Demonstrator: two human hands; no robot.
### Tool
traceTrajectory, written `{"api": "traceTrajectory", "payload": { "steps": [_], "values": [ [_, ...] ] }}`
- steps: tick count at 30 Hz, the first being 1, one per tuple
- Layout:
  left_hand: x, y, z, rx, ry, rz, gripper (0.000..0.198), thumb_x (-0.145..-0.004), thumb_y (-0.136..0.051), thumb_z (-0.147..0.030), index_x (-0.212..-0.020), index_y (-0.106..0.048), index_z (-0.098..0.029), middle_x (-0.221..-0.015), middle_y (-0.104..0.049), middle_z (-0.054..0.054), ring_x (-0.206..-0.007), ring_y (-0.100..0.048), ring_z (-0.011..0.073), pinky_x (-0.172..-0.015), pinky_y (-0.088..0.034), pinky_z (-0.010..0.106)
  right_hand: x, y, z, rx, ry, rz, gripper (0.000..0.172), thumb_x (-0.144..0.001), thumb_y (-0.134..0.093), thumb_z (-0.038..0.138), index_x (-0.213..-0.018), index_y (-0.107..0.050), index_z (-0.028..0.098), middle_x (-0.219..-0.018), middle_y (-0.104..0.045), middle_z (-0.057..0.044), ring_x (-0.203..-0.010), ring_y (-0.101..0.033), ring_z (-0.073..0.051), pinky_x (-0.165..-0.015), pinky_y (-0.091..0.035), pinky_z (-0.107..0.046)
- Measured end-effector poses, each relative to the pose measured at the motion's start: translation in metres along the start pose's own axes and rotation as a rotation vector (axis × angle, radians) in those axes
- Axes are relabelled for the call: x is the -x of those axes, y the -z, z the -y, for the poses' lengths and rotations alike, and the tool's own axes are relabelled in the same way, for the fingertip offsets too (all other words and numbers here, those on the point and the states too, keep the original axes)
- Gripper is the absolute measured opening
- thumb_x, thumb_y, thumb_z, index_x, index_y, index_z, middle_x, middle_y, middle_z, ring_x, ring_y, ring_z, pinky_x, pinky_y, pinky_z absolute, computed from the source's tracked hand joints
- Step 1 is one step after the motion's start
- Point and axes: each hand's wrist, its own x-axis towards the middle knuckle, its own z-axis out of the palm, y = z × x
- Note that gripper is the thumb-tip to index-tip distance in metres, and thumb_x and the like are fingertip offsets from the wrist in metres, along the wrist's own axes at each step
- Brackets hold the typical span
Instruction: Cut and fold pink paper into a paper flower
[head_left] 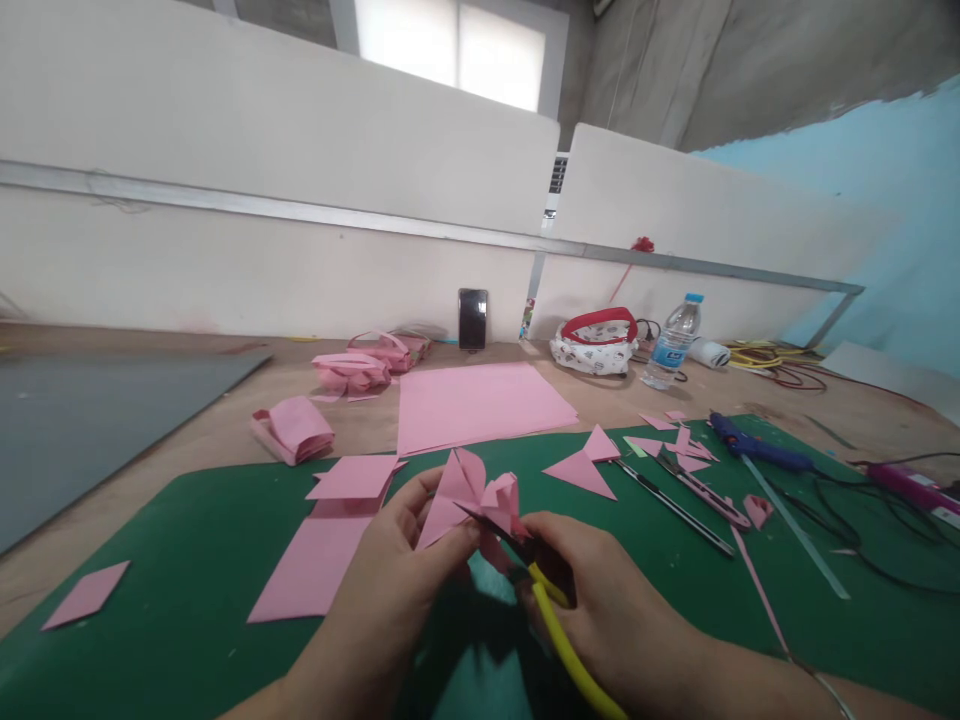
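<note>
“Folded paper, pink: where is it held?”

“Above the green mat, pinched between the thumb and fingers of the left hand. That spot is taken as the clock's centre, with twelve pointing away from the person.”

“And the right hand?”

“It is closed around the yellow handles of the scissors; a dark blade is laid across the paper, toward the left thumb. Whether a cut is being made cannot be told.”

“What is seen at nine o'clock?”

“A pink folded sheet, set on the mat beside the left forearm, and a paper roll nearer ten.”

“Toward twelve?”

“Flat pink sheets are spread there, mostly on the brown counter. Beyond them a phone is propped upright. Paper bundles are left near eleven.”

“And on the other side?”

“A pouch is placed just past one, a water bottle near two. Paper scraps are scattered between two and three, and a pen is laid at three.”
</note>
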Motion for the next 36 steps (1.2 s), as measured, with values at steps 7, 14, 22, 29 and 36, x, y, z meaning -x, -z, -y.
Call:
{"api": "traceTrajectory", "payload": {
  "steps": [7,14,22,29,36],
  "values": [
    [0.001,-0.002,-0.002,-0.053,-0.145,-0.063,0.030,-0.061,-0.075,-0.011,-0.085,-0.066,-0.027,-0.087,-0.075,-0.002,-0.091,-0.067,0.0215,-0.077,-0.050,0.025,-0.002,-0.007,-0.002,0.020,0.038,-0.040,0.027,-0.077,-0.061,0.014,-0.102,-0.065,0.021,-0.091,-0.066,-0.005,-0.076,-0.056,-0.019,-0.067,-0.043,-0.027],
    [0.003,-0.002,0.002,-0.075,-0.103,-0.092,0.040,-0.059,-0.077,-0.015,-0.096,-0.065,-0.024,-0.098,-0.076,0.003,-0.096,-0.067,0.0258,-0.079,-0.051,0.029,-0.002,-0.005,0.003,0.038,0.043,-0.026,0.025,-0.076,-0.059,0.013,-0.099,-0.065,0.019,-0.085,-0.065,-0.005,-0.074,-0.056,-0.019,-0.065,-0.042,-0.027],
    [0.007,-0.007,0.004,-0.094,-0.123,-0.089,0.032,-0.065,-0.071,-0.021,-0.096,-0.065,-0.020,-0.091,-0.076,0.004,-0.090,-0.069,0.0259,-0.079,-0.052,0.033,-0.004,-0.007,0.002,0.016,0.044,0.004,0.014,-0.078,-0.057,0.015,-0.089,-0.065,0.018,-0.079,-0.065,-0.001,-0.066,-0.050,-0.015,-0.059,-0.038,-0.024],
    [0.008,-0.006,0.004,-0.129,-0.098,-0.084,0.031,-0.069,-0.068,-0.023,-0.100,-0.064,-0.020,-0.095,-0.075,0.005,-0.093,-0.067,0.0257,-0.080,-0.049,0.033,-0.004,-0.004,0.005,-0.035,0.053,0.036,0.011,-0.080,-0.055,0.018,-0.085,-0.065,0.017,-0.079,-0.063,0.000,-0.065,-0.047,-0.013,-0.058,-0.037,-0.024],
    [0.006,-0.002,0.006,-0.165,-0.062,-0.039,0.030,-0.070,-0.068,-0.024,-0.100,-0.063,-0.022,-0.094,-0.073,0.002,-0.092,-0.065,0.0236,-0.075,-0.047,0.030,-0.005,-0.003,0.006,-0.022,0.047,0.042,0.014,-0.081,-0.056,0.020,-0.088,-0.068,0.017,-0.075,-0.062,0.000,-0.065,-0.046,-0.014,-0.058,-0.036,-0.024]
  ]
}}
